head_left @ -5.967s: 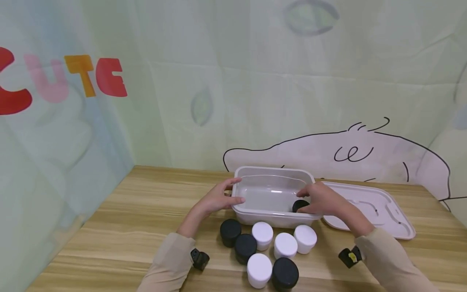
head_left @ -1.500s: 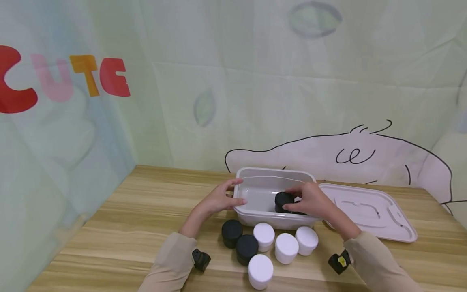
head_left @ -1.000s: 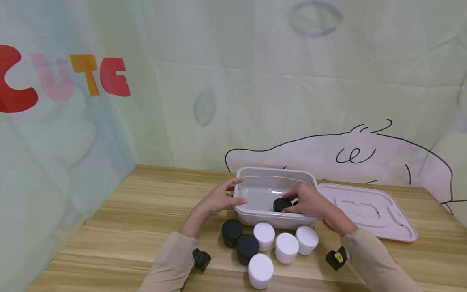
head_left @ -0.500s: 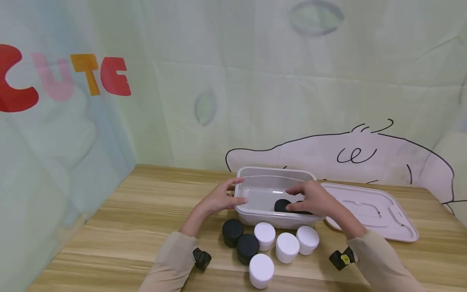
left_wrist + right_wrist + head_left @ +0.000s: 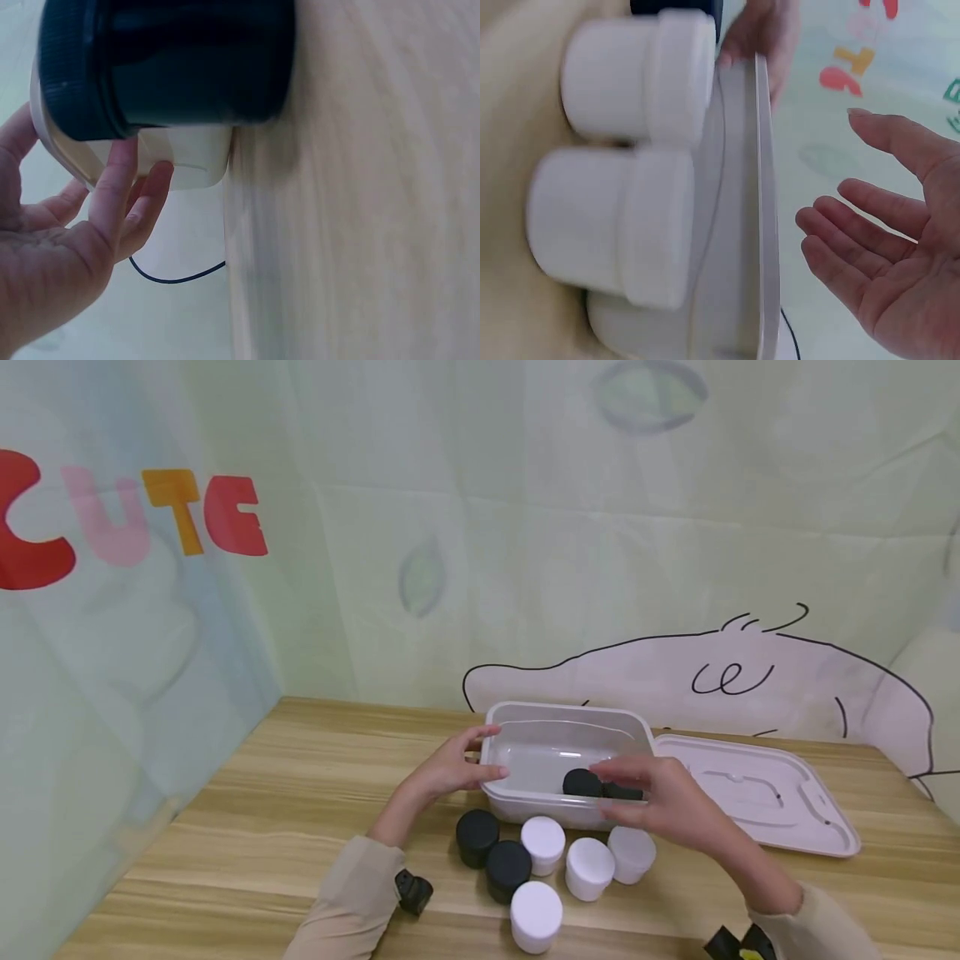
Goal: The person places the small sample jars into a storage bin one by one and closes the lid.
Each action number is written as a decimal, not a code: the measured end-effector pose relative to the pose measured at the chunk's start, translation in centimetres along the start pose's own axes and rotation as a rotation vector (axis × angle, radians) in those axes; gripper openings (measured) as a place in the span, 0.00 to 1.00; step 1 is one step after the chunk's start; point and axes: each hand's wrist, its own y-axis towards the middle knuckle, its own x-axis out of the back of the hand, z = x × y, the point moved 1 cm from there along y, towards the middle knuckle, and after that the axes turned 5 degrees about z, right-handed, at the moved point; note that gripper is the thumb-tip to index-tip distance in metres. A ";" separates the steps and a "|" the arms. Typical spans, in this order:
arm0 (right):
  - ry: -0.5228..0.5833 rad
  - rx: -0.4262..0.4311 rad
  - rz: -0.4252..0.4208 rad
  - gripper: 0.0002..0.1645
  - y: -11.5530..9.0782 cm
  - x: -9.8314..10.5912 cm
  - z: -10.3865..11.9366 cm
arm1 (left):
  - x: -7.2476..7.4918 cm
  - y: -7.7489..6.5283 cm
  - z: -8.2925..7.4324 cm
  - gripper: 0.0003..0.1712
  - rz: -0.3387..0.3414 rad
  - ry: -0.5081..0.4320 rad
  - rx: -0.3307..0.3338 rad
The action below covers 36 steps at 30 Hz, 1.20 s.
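Note:
My left hand (image 5: 447, 766) holds the left end of a light grey plastic storage box (image 5: 570, 812), its thumb and a finger reaching over the rim. In the left wrist view, other fingers (image 5: 154, 199) lie against the box's outer wall. My right hand (image 5: 670, 800) hovers over the box's front right edge with nothing in it; the right wrist view shows its fingers (image 5: 900, 206) spread apart. Inside the box, a black-lidded jar (image 5: 582, 782) sits beside a second black jar (image 5: 622, 792), partly hidden by the right hand.
In front of the box stand two black jars (image 5: 508, 870) and several white jars (image 5: 536, 917) on the wooden table (image 5: 300, 827). The box's lid (image 5: 780, 797) lies to the right. A printed cloth (image 5: 525, 568) hangs behind the table.
A second black jar has gone from the table's front into the box, beside the first. My right hand has let go of it and moved out toward the front. My left hand stays.

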 end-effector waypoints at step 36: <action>0.006 0.090 0.194 0.24 -2.5 -8.2 3.8 | 0.2 0.0 0.1 0.37 -0.002 0.024 0.007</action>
